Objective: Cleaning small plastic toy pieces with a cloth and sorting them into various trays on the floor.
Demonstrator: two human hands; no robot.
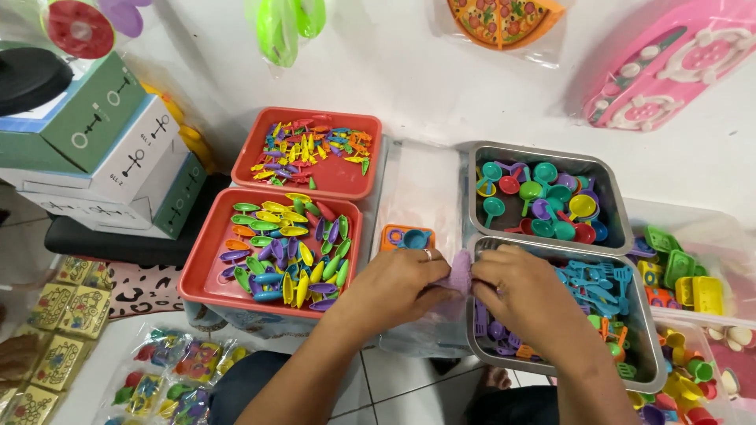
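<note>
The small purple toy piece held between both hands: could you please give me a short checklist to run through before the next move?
1. Purple toy piece held by both hands: ok; left hand and right hand pinch it from either side.
2. Shape of the piece recognisable: cannot tell; the fingers hide most of it.
3. Clear plastic bag lying flat under the hands: ok.
4. Orange toy stove on the bag, apart from the hands: ok.
5. Metal tray of blue utensils beside the right hand: ok.
6. Red tray of spoon-like pieces level, nothing spilling: ok.
</note>
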